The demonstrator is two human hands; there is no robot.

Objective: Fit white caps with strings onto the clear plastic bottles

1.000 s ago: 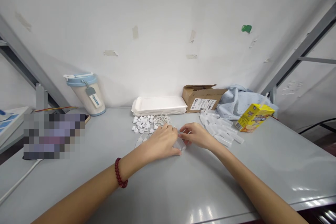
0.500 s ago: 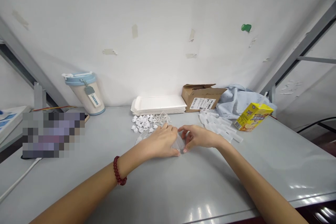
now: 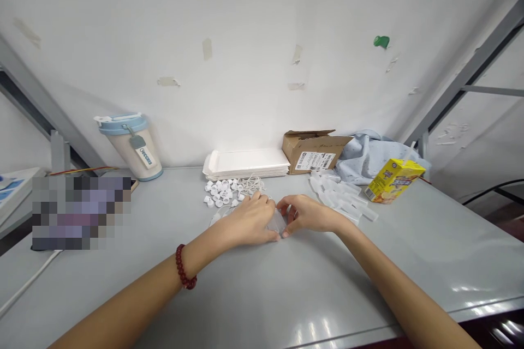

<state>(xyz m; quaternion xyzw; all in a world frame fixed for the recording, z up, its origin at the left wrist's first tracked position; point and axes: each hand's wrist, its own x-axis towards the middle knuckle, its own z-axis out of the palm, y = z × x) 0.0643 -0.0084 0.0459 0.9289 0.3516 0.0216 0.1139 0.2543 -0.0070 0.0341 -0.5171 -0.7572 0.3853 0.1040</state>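
Left hand [image 3: 252, 221] and right hand [image 3: 308, 214] are cupping plastic tubes [image 3: 277, 221] on the table [image 3: 262, 289], fingers part-curled; firm hold cannot be confirmed. Tubes are looking light, smooth, fairly stiff; sides are probably offering best purchase.

translucent plastic pieces [image 3: 277, 222] | partly hidden | on tabletop [image 3: 262, 289], between left hand [image 3: 252, 221] and right hand [image 3: 306, 214]

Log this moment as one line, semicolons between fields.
left hand: cupped over translucent tubes; right hand: curved at their right side; white caps: scattered beyond left hand; more tubes: piled beyond right hand
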